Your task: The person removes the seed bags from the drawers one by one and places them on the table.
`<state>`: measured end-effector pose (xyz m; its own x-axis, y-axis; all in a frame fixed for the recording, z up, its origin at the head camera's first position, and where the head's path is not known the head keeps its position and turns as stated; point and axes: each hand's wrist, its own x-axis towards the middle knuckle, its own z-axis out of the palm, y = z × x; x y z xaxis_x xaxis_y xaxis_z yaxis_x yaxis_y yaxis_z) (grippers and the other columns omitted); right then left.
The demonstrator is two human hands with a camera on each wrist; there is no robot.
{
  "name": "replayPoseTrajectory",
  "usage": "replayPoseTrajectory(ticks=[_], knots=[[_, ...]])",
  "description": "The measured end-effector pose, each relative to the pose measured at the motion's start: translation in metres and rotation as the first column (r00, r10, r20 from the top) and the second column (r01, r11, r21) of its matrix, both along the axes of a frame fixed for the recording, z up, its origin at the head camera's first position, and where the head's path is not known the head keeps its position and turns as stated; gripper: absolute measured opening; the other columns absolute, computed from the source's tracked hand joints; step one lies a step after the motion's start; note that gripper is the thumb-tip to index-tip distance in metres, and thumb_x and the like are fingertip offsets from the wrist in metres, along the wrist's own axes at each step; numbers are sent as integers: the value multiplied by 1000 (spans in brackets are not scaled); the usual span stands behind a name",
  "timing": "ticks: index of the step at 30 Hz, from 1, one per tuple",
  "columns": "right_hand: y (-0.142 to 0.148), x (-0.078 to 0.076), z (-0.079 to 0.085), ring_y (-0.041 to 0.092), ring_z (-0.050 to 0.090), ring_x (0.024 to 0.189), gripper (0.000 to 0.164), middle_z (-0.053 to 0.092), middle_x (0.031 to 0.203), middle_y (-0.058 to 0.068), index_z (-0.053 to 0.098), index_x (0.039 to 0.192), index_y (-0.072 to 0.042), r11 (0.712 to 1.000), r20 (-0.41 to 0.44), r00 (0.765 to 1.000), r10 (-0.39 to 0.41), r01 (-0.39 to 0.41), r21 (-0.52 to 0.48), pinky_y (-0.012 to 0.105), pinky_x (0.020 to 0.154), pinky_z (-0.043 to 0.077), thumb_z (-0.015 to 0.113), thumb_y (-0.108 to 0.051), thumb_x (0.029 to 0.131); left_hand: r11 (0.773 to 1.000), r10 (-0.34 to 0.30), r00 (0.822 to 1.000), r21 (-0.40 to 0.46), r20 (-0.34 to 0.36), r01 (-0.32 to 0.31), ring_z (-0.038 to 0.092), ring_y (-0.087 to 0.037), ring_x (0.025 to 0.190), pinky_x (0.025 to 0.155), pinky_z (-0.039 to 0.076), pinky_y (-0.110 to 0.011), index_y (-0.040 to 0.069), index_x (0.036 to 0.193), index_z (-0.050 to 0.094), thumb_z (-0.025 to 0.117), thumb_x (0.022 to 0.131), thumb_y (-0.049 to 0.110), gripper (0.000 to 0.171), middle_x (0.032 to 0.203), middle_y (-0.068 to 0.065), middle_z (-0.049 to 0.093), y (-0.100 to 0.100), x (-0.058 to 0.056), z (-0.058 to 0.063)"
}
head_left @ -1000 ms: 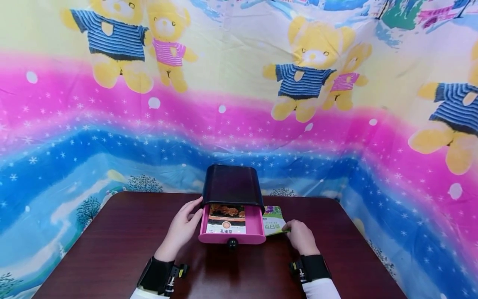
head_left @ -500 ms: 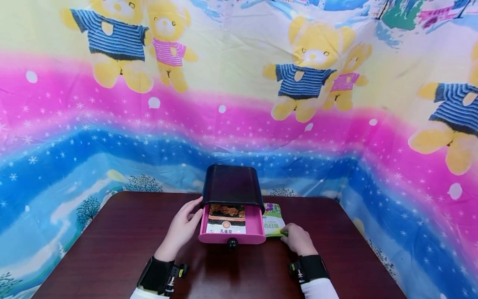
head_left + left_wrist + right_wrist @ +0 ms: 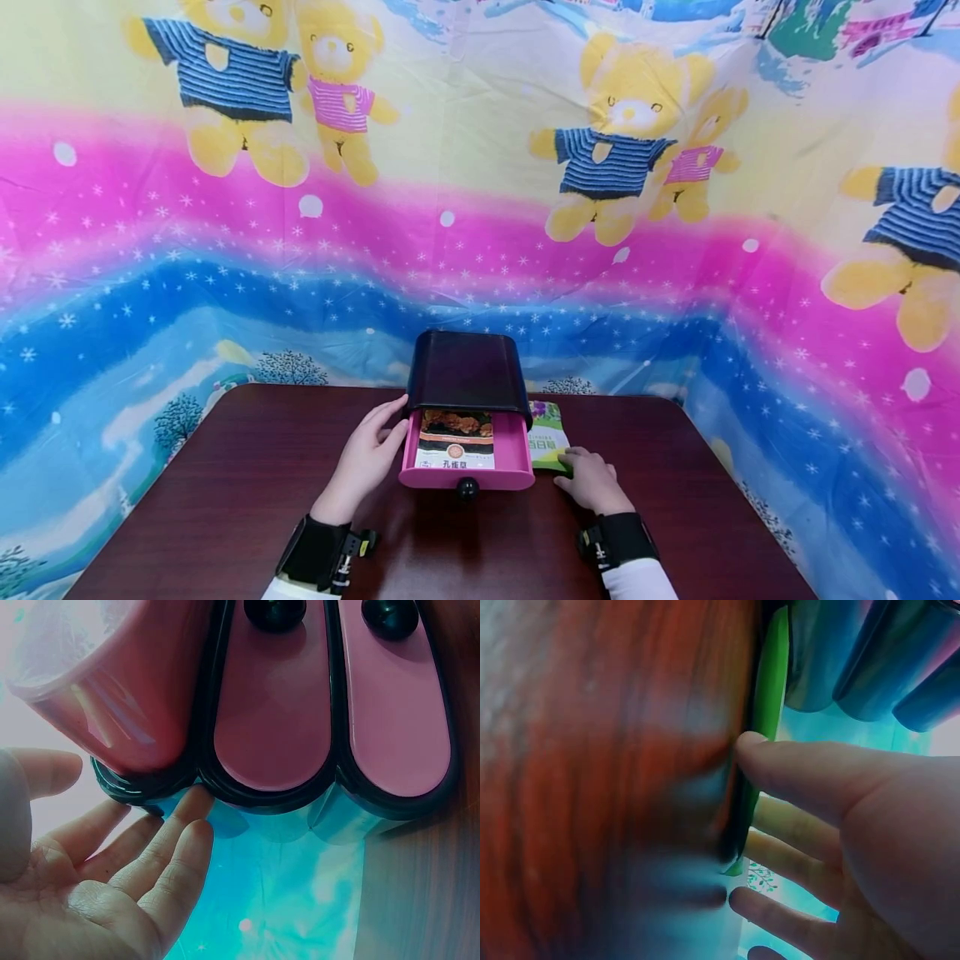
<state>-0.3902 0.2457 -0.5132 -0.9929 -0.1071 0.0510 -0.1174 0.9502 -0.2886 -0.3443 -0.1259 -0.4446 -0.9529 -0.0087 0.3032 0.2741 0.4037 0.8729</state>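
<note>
A black cabinet [image 3: 468,371] with pink drawers stands at the table's middle. Its top drawer [image 3: 513,454] is pulled out and holds a seed packet [image 3: 455,439] with orange flowers on it. My left hand [image 3: 365,461] rests its straightened fingertips against the cabinet's left side. Two closed lower drawers [image 3: 274,712] with black knobs show in the left wrist view. A green seed packet [image 3: 546,437] lies on the table right of the cabinet, partly hidden by the drawer. My right hand [image 3: 596,481] touches its near right corner with loosely spread fingers, the thumb at the near edge [image 3: 769,682].
The dark wooden table [image 3: 247,492] extends on both sides and in front. A black knob [image 3: 467,489] juts from the open drawer's front. Behind the table hangs a cloth [image 3: 480,275] printed with bears and snowflakes.
My right hand has moved slightly left, and its fingers have loosened from pinching the packet's corner. The green packet has shifted away from me and lies flatter. My left hand stays still.
</note>
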Motion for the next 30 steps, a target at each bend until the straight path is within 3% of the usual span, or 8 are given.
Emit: replayPoseTrajectory(ticks=[14, 20, 26, 30], knots=[[-2, -2, -6, 47, 42, 136, 55, 49, 152, 21, 59, 143, -5, 1000, 58, 998, -14, 14, -5, 66, 102, 35, 71, -29, 96, 1000, -3, 1000, 14, 5, 2, 67, -36, 115, 94, 56, -47, 10, 150, 51, 57, 106, 19, 46, 153, -18, 47, 1, 0, 0], [-2, 2, 1, 48, 42, 137, 56, 47, 153, 21, 57, 145, -5, 1000, 54, 999, -1, 2, -16, 68, 102, 35, 71, -29, 96, 1000, -2, 1000, 9, 6, 2, 67, -36, 114, 94, 56, -46, 10, 151, 51, 57, 106, 19, 46, 153, -18, 47, 1, 1, 0], [-5, 10, 21, 45, 50, 132, 49, 55, 146, 21, 64, 138, -5, 999, -61, 998, 25, -26, -19, 67, 97, 38, 72, -28, 96, 1000, -3, 1000, 13, 5, 3, 66, -36, 116, 96, 55, -47, 10, 150, 51, 57, 106, 19, 46, 153, -18, 47, 0, 1, 1], [-10, 17, 37, 39, 61, 121, 38, 64, 133, 17, 71, 128, -7, 998, -228, 973, 46, -56, -36, 63, 92, 42, 74, -24, 94, 1000, -2, 1000, 11, 3, 2, 65, -36, 118, 96, 55, -47, 10, 150, 51, 57, 106, 18, 46, 153, -18, 47, 0, 1, 0]])
